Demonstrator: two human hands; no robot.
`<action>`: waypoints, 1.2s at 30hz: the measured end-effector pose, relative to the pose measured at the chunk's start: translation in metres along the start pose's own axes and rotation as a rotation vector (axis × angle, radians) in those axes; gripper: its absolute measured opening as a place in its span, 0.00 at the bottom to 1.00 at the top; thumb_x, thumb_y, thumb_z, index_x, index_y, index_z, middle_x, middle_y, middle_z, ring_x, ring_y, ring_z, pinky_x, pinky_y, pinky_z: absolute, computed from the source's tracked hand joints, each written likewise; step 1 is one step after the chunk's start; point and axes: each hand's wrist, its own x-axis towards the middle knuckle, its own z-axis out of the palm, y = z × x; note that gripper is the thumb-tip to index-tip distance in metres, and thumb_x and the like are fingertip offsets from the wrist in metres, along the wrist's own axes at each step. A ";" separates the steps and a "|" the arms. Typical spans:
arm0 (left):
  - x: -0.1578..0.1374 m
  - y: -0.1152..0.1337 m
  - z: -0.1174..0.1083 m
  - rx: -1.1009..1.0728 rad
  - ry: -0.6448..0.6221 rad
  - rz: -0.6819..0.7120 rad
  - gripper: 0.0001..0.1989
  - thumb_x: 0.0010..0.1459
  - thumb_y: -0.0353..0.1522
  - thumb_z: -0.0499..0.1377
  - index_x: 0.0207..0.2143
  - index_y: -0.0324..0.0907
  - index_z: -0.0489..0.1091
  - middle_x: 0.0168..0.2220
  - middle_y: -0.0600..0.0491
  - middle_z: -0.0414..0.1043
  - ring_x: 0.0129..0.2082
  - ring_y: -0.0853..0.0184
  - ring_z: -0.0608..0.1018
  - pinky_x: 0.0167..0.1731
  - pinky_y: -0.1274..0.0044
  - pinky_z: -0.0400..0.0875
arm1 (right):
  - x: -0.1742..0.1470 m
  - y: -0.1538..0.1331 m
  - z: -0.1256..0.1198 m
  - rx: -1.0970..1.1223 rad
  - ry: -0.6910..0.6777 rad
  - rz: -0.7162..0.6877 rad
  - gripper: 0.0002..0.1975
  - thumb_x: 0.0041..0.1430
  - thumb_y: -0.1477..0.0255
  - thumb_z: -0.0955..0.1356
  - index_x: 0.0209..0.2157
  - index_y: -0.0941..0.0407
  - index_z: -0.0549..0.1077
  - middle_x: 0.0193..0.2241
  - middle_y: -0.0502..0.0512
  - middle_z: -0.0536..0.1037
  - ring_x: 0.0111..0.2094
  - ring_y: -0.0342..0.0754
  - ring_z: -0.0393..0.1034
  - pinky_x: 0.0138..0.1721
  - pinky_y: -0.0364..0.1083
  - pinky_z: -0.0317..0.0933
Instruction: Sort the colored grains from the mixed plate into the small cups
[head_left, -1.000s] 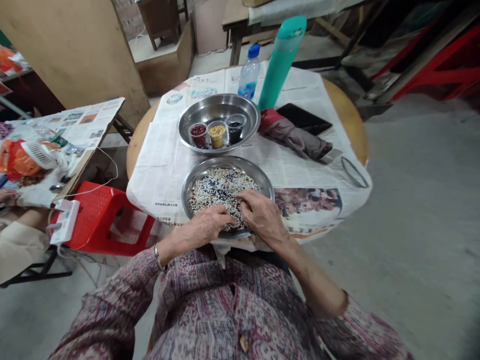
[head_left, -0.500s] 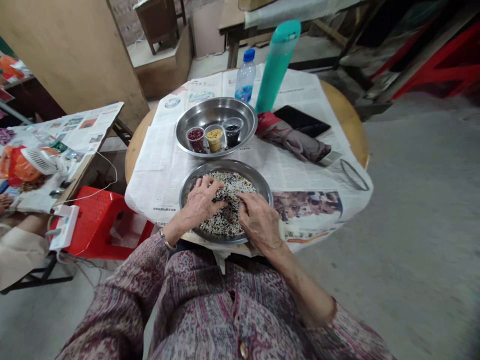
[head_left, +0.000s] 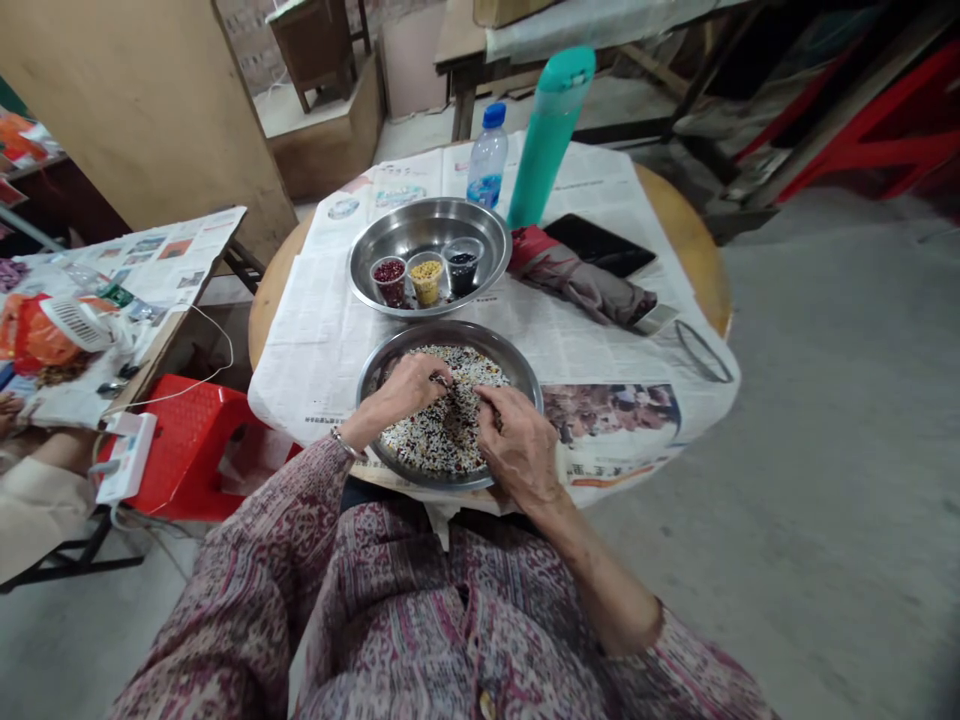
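A steel bowl (head_left: 512, 362) in front of me holds a spread of mixed white, black, red and yellow grains (head_left: 431, 440). Over its left part, my left hand (head_left: 405, 390) has its fingers curled together, and whatever is in them is too small to see. My right hand (head_left: 521, 440) rests at the bowl's right side, thumb and forefinger pinched just above the grains; its contents are hidden too. Behind stands a second steel bowl (head_left: 412, 228) with a cup of red beans (head_left: 391, 285), a cup of yellow beans (head_left: 426, 284) and a cup of black beans (head_left: 462, 274).
Newspaper (head_left: 300, 330) covers the round table. Toward its back stand a water bottle (head_left: 488, 160) and a tall teal bottle (head_left: 551, 140). A folded umbrella (head_left: 581, 280) and a dark tablet-like object (head_left: 600, 243) lie at right. Left are a red stool (head_left: 187, 440) and a power strip (head_left: 129, 458).
My left hand's fingers, spread over the grains before, have drawn together into a curl. The right hand stays pinched in nearly the same spot.
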 end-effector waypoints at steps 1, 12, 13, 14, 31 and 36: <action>-0.004 0.000 0.000 -0.022 0.002 0.006 0.08 0.56 0.25 0.60 0.38 0.39 0.77 0.37 0.51 0.77 0.43 0.63 0.77 0.48 0.71 0.70 | 0.000 0.000 0.000 0.024 0.025 -0.003 0.14 0.63 0.78 0.62 0.44 0.56 0.77 0.39 0.58 0.82 0.41 0.51 0.76 0.46 0.51 0.70; -0.026 0.026 0.021 0.272 -0.101 0.519 0.18 0.61 0.21 0.54 0.52 0.42 0.69 0.59 0.48 0.67 0.60 0.61 0.67 0.60 0.67 0.65 | -0.007 -0.002 -0.007 0.169 0.222 -0.031 0.11 0.63 0.77 0.64 0.42 0.53 0.78 0.38 0.55 0.82 0.40 0.50 0.77 0.46 0.51 0.70; -0.021 0.025 0.020 0.338 -0.100 0.540 0.18 0.62 0.22 0.55 0.53 0.43 0.69 0.61 0.48 0.65 0.62 0.59 0.64 0.61 0.65 0.64 | -0.009 -0.001 -0.006 0.153 0.219 -0.033 0.11 0.63 0.77 0.65 0.41 0.52 0.78 0.38 0.55 0.83 0.40 0.50 0.77 0.45 0.51 0.70; -0.016 0.023 0.018 0.391 -0.098 0.542 0.17 0.63 0.24 0.56 0.54 0.44 0.68 0.63 0.49 0.63 0.63 0.58 0.63 0.61 0.64 0.63 | -0.011 0.000 -0.005 0.137 0.216 -0.032 0.11 0.63 0.76 0.65 0.41 0.52 0.78 0.37 0.55 0.83 0.40 0.50 0.77 0.45 0.51 0.69; -0.052 -0.007 0.002 0.343 0.042 0.168 0.22 0.63 0.40 0.62 0.56 0.44 0.65 0.53 0.46 0.65 0.53 0.57 0.70 0.52 0.66 0.71 | -0.018 0.000 -0.009 0.207 0.186 -0.057 0.04 0.60 0.71 0.69 0.37 0.52 0.77 0.34 0.52 0.82 0.38 0.50 0.75 0.51 0.54 0.62; -0.034 0.009 0.019 0.169 0.027 0.152 0.12 0.64 0.24 0.52 0.47 0.40 0.71 0.44 0.48 0.71 0.46 0.63 0.75 0.51 0.68 0.72 | -0.019 0.002 -0.005 0.177 0.177 -0.028 0.04 0.61 0.71 0.68 0.36 0.52 0.76 0.33 0.52 0.82 0.38 0.50 0.75 0.50 0.54 0.64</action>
